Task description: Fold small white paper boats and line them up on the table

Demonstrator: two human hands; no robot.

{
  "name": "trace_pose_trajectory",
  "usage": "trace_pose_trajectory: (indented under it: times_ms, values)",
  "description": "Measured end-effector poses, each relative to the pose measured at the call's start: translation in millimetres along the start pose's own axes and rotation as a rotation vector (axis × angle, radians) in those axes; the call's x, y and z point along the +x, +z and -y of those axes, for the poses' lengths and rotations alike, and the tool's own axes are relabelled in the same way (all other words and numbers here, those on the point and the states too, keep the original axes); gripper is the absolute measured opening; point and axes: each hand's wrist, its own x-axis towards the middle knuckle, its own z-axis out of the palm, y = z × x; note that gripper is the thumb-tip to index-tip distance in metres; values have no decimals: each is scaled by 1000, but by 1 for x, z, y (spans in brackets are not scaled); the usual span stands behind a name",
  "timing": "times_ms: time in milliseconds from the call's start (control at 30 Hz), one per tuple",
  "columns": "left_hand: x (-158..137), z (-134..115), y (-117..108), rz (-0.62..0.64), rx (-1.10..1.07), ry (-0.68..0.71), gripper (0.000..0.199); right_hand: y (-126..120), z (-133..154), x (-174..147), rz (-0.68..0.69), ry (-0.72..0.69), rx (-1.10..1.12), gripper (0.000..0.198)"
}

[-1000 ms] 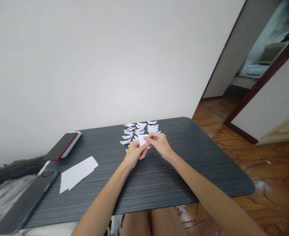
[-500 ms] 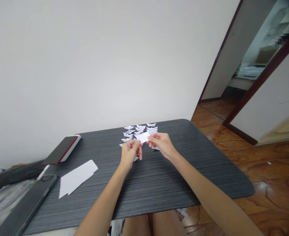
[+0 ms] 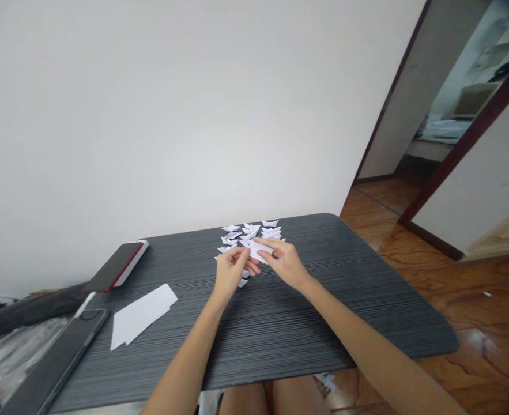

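A small piece of folded white paper (image 3: 260, 250) is held up above the dark table between both hands. My left hand (image 3: 232, 270) pinches its left side between thumb and fingers. From the right, my right hand (image 3: 285, 260) grips the paper with the thumb in front and the fingers behind the upper edge. Beyond and beneath the hands, several folded white paper boats (image 3: 232, 236) sit in rows on the table, some partly hidden by the hands.
White paper sheets (image 3: 144, 314) lie in a stack on the left of the dark table (image 3: 323, 323). A phone (image 3: 59, 363) and a red-edged device (image 3: 116, 266) rest at the left edge. A white wall (image 3: 193, 115) stands behind; a doorway is at right.
The paper has tilted, and my right hand's fingers have moved over its upper edge. Its left end stays in my left hand. The whole view has shifted slightly.
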Motion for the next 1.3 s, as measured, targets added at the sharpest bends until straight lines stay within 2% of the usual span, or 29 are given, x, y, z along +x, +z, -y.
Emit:
trace_pose_trajectory:
  times_ms: [133, 233, 300, 400, 467, 567, 667, 800, 900, 1067, 1167, 1300]
  values:
    - [2, 4, -1, 0, -69, -65, 33, -2, 0, -3, 2, -187, -154, 31]
    - [4, 6, -3, 7, -100, -88, 34, -2, 0, -4, 12, -208, -162, 30]
    - [4, 7, -4, 19, -123, -97, 34, -1, 1, -3, -24, -159, -124, 25]
    - [4, 7, -4, 50, -157, -115, 31, -1, 2, 0, -50, -9, 48, 16]
    - [4, 7, -4, 62, -186, -121, 29, -2, 3, 2, 15, 100, 147, 18]
    - [4, 7, -5, 60, -204, -125, 27, -6, 5, 3, 134, 199, 159, 18]
    - [5, 7, -7, 79, -170, -126, 26, -8, 8, 2, 173, 214, 174, 18]
    - [4, 6, -7, 103, -80, -79, 26, -7, 8, 3, 151, 261, 266, 23]
    - [1, 8, -6, 99, 83, 33, 26, -5, 4, 4, 116, 293, 300, 21]
    - [-3, 14, -5, 8, 310, 233, 24, -3, 0, 3, 93, 365, 361, 26]
    - [-3, 14, -6, 24, 309, 271, 20, -3, -1, 3, 86, 376, 377, 25]
    - [-2, 12, -3, 64, 169, 195, 17, -3, -2, 3, 86, 363, 373, 24]
